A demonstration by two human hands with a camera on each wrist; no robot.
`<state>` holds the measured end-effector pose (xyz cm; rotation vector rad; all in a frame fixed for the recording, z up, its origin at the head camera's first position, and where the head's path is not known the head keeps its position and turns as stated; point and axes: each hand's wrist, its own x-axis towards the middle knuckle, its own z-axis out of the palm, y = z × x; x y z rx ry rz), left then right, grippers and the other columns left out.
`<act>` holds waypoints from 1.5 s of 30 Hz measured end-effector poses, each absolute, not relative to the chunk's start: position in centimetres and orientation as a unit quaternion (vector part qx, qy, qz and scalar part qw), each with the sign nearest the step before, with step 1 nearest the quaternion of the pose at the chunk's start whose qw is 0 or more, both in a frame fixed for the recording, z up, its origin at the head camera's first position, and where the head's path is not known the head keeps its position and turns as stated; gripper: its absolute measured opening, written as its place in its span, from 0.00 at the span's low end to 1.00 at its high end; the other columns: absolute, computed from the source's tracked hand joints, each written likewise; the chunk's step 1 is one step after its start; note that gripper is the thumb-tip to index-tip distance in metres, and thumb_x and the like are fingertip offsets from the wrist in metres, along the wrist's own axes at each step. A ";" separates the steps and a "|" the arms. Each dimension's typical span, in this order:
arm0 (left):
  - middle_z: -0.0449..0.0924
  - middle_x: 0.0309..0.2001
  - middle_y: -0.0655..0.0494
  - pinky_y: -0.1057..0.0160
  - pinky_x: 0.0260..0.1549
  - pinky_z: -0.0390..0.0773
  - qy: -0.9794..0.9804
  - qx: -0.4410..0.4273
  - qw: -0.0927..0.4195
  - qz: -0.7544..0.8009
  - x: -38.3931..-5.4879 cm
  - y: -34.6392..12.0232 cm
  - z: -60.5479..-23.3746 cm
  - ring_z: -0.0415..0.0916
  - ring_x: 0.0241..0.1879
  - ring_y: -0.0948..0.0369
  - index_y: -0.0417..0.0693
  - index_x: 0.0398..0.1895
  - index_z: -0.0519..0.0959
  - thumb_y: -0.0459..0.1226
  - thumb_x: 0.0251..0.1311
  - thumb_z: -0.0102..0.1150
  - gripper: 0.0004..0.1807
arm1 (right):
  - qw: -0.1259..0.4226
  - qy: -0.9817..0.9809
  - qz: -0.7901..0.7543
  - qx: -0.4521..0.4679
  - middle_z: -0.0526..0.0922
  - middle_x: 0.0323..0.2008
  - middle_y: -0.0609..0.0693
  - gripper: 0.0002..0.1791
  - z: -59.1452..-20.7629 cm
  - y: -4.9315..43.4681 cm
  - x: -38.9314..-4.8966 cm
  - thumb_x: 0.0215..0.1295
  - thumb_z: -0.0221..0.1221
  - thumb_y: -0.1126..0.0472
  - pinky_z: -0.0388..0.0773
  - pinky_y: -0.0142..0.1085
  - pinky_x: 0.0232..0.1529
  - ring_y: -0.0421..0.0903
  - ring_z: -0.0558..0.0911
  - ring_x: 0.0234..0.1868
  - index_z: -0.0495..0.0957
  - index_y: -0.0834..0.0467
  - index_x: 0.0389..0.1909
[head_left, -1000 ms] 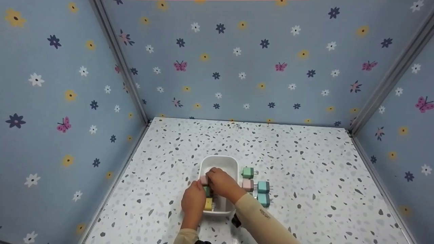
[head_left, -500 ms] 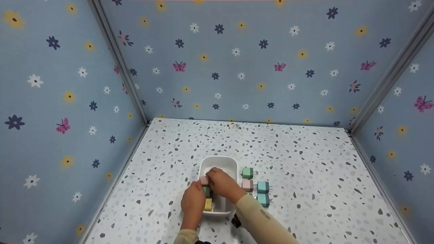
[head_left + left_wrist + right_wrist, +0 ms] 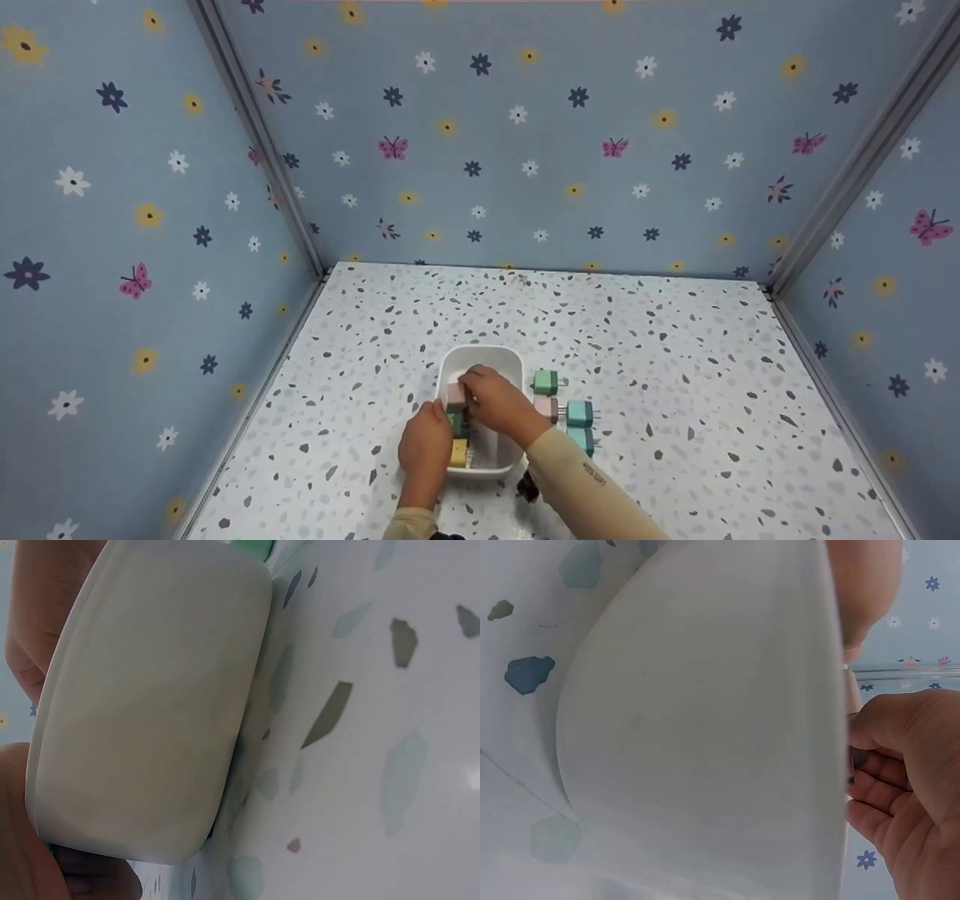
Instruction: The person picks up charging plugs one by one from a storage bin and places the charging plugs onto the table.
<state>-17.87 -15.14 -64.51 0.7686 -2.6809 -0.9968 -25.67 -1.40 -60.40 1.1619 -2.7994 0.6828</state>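
A white plastic bin stands on the speckled table. My left hand grips its left wall, thumb at the rim and fingers outside; the left wrist view shows them around the bin's end. Over the bin, my right hand pinches a pink plug-in charger close to the left rim. In the right wrist view, the bin wall hides most of what the right hand holds. Inside the bin, a green charger and a yellow charger line the left wall, prongs pointing right.
Right of the bin lie a light green charger, another pink charger and two turquoise ones, the upper turquoise charger with its prongs facing right. My right forearm partly covers this group. Flower-patterned walls enclose the table.
My right hand has moved the pink charger slightly up and to the right, off the rim. The left hand keeps its hold on the bin.
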 end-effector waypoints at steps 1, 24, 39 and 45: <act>0.84 0.28 0.47 0.51 0.21 0.67 -0.902 0.258 0.091 -0.335 -17.8 -15.1 -64.5 0.78 0.24 0.50 0.49 0.30 0.77 0.50 0.80 0.42 0.22 | 0.022 -0.898 0.219 0.380 0.82 0.45 0.50 0.14 -60.3 -1.3 -25.7 0.66 0.65 0.66 0.79 0.39 0.54 0.45 0.82 0.46 0.81 0.60 0.51; 0.79 0.25 0.50 0.54 0.22 0.67 -0.903 0.258 0.072 -0.336 -18.0 -15.1 -64.2 0.73 0.22 0.53 0.49 0.32 0.77 0.50 0.80 0.39 0.23 | 0.045 -0.906 0.214 0.362 0.80 0.47 0.46 0.15 -58.4 1.9 -26.1 0.66 0.63 0.66 0.79 0.35 0.52 0.40 0.79 0.47 0.79 0.57 0.53; 0.83 0.29 0.48 0.54 0.23 0.68 -0.902 0.263 0.071 -0.335 -17.9 -14.9 -64.1 0.76 0.25 0.53 0.46 0.36 0.78 0.50 0.81 0.39 0.23 | 0.060 -0.906 0.230 0.349 0.79 0.47 0.45 0.15 -58.5 4.3 -26.6 0.65 0.64 0.64 0.79 0.37 0.48 0.39 0.77 0.44 0.78 0.56 0.53; 0.82 0.29 0.49 0.56 0.24 0.67 -0.902 0.267 0.061 -0.334 -17.8 -14.9 -64.2 0.74 0.24 0.54 0.46 0.38 0.79 0.50 0.81 0.38 0.23 | 0.055 -0.911 0.235 0.333 0.80 0.49 0.46 0.18 -58.4 5.1 -26.7 0.65 0.64 0.64 0.79 0.38 0.52 0.41 0.79 0.47 0.78 0.56 0.55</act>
